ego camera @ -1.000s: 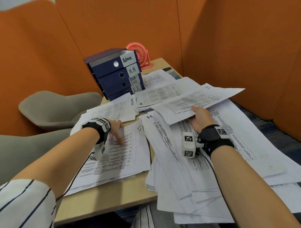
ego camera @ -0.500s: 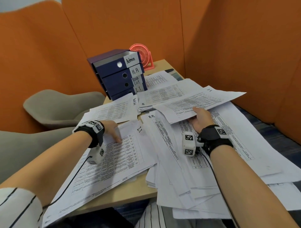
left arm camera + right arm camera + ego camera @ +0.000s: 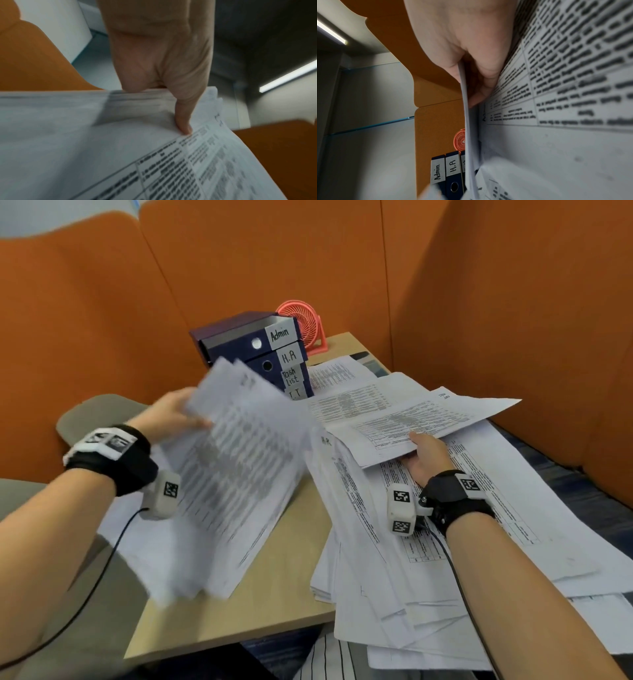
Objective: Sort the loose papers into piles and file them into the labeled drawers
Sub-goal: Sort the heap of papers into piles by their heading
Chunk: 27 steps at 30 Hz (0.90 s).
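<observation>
The left hand grips a blurred white stack of printed sheets, raised off the tan wooden desk. Behind stand dark blue drawers labelled "Admin", "H.R", "Task list" (the lowest partly hidden) beside a pink fan. The right hand pinches a printed white sheet above spread loose papers.

A left hand reaches down from the top edge and grips a thick stack of papers, thumb pressed on the top sheet, fingers hidden behind. The sheet shows a blurred printed table. Above the stack stand orange partition panels and a lit ceiling strip light.
</observation>
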Each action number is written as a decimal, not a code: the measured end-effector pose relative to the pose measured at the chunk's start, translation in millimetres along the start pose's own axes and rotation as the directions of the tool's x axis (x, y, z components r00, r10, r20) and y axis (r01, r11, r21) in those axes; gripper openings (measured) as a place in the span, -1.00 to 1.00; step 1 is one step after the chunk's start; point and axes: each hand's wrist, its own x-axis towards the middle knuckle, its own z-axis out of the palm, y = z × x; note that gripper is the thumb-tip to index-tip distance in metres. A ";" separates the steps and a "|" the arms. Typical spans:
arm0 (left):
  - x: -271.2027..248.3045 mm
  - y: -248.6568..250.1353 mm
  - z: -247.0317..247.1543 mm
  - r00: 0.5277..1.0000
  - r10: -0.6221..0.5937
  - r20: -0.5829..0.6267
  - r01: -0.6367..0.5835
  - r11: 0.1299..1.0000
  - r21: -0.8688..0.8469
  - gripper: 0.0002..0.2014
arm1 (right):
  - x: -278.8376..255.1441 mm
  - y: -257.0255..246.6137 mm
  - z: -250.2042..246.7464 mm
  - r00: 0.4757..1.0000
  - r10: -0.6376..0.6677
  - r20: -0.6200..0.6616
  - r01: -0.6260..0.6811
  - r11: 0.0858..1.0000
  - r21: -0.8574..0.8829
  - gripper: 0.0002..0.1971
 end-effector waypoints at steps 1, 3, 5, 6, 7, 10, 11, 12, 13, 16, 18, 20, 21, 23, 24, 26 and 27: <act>-6.1 6.3 -12.5 0.993 0.039 -0.111 -0.052 0.992 -0.117 -0.60 | 1.1 1.2 -0.2 1.000 0.000 0.001 0.000 1.000 -0.009 -0.72; -14.4 11.7 -30.5 0.931 0.084 -0.354 -0.188 0.944 -0.271 -0.73 | 1.3 2.2 -0.9 1.000 -0.002 0.002 0.003 1.000 -0.028 -0.68; -17.8 7.4 -36.9 0.837 0.055 -0.545 -0.320 0.857 -0.405 -0.69 | 1.1 2.5 -1.0 1.000 -0.008 -0.005 0.008 0.999 -0.033 -0.67; -20.6 5.6 -35.1 0.796 0.026 -0.605 -0.371 0.810 -0.454 -0.64 | 0.6 2.3 -1.0 1.000 -0.011 -0.006 0.011 0.999 -0.035 -0.67; -23.4 2.2 -29.5 0.765 0.006 -0.644 -0.422 0.761 -0.493 -0.62 | 0.2 2.3 -0.9 1.000 -0.015 -0.003 0.015 0.999 -0.031 -0.67; -35.4 -9.8 4.7 0.751 -0.026 -0.659 -0.481 0.661 -0.575 -0.63 | -1.8 1.6 -0.6 1.000 -0.026 0.012 0.027 0.999 -0.032 -0.70; -38.4 -15.6 17.2 0.759 -0.049 -0.649 -0.462 0.662 -0.590 -0.63 | -2.7 1.4 -0.2 0.999 -0.032 0.013 0.032 0.999 -0.043 -0.70; -41.5 -21.0 30.6 0.776 -0.078 -0.625 -0.419 0.677 -0.605 -0.63 | -3.5 1.4 0.2 0.999 -0.031 0.012 0.032 0.997 -0.066 -0.68; -43.0 -26.6 45.1 0.800 -0.105 -0.591 -0.367 0.694 -0.619 -0.63 | -3.2 1.9 0.7 0.999 -0.032 0.004 0.032 0.995 -0.094 -0.64; -48.7 -39.6 87.2 0.884 -0.128 -0.450 -0.207 0.756 -0.621 -0.83 | -2.9 1.7 0.9 1.000 -0.028 -0.011 0.026 0.988 -0.151 -0.58; -44.6 -47.7 100.4 0.871 -0.093 -0.482 -0.177 0.856 -0.485 -0.94 | -2.3 1.1 0.3 1.000 -0.025 -0.007 0.023 0.985 -0.170 -0.63; -36.7 -44.4 92.7 0.802 -0.149 -0.578 -0.181 0.862 -0.474 -0.90 | -1.4 1.6 -1.9 0.999 -0.033 -0.005 0.032 0.986 -0.164 -0.78; -30.8 -36.3 82.0 0.754 -0.163 -0.636 -0.215 0.854 -0.473 -0.85 | -1.5 1.2 -2.2 0.999 -0.038 -0.005 0.036 0.988 -0.149 -0.80; -21.7 -8.5 52.3 0.643 -0.131 -0.754 -0.297 0.865 -0.404 -0.79 | -3.9 -0.6 -0.5 0.998 -0.056 -0.004 0.055 0.995 -0.082 -0.72; -17.4 8.8 36.0 0.589 -0.095 -0.803 -0.349 0.866 -0.358 -0.75 | -7.3 -3.6 2.8 0.997 -0.074 0.007 0.074 0.996 -0.057 -0.70; -7.4 43.2 5.9 0.505 -0.002 -0.863 -0.479 0.831 -0.282 -0.71 | -8.3 -13.6 11.3 0.993 -0.117 0.017 0.117 0.992 -0.039 -0.74; -0.1 56.8 -5.9 0.475 0.040 -0.879 -0.546 0.797 -0.258 -0.73 | -8.3 -20.4 16.4 0.990 -0.138 0.021 0.139 0.989 -0.050 -0.74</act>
